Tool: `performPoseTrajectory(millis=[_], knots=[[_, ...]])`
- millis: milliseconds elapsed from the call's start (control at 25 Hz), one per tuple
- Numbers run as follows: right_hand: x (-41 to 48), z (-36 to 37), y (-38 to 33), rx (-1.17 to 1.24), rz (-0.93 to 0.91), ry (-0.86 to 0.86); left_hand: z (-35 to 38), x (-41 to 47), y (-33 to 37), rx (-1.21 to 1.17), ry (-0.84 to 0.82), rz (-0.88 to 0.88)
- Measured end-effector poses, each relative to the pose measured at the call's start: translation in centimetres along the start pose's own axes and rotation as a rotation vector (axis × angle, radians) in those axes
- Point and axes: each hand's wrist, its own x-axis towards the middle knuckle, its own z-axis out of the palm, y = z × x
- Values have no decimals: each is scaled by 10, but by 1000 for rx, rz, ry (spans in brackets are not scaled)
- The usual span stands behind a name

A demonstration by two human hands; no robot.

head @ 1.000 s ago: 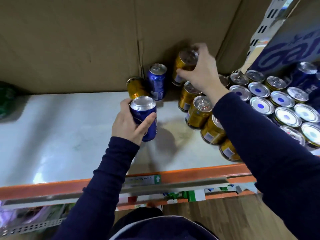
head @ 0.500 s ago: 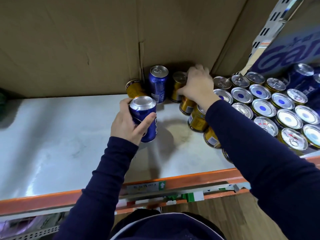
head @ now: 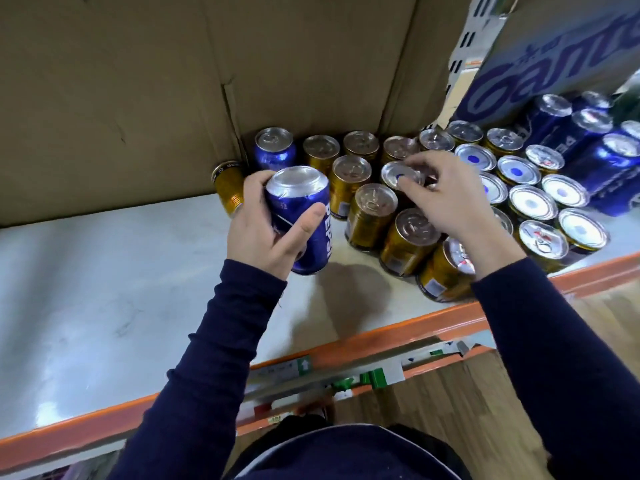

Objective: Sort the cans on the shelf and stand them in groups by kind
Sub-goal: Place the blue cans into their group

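Right hand [head: 446, 202] now atop dotted can [head: 398, 173]

- Light is falling from overhead, laying a soft sheen across the pale shelf [head: 104, 289] at the left.
- The blue can [head: 306, 220] in the left hand [head: 259, 233] is casting a soft shadow just beneath it.
- The lids [head: 530, 203] at the right are glaring white.
- The cardboard [head: 138, 81] behind is sitting dim.
- The wide lens is bowing the orange rail [head: 398, 330]; the right hand [head: 450, 206] is blurring slightly over a silver-topped can [head: 394, 173].
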Motion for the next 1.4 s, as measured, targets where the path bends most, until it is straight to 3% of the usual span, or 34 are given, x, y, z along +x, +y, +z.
performPoseTrajectory(millis=[240, 560, 800, 960, 1160, 1400], knots=[[-69, -60, 81, -85, 49, 252, 76, 13, 66, -166, -114, 142], [-144, -155, 219, -62, 155, 385, 239, -15, 166, -422, -279, 180], [-177, -200, 303, -71, 168, 272, 346, -45, 210, -331, -259, 125], [-175, -209, 338, -15, 175, 220, 383, -50, 218, -78, -226, 129], [-128, -215, 378, 22, 107, 197, 420, -22, 226, 66, -130, 141], [-64, -224, 425, 22, 36, 119, 449, 18, 229, 26, -16, 96]])
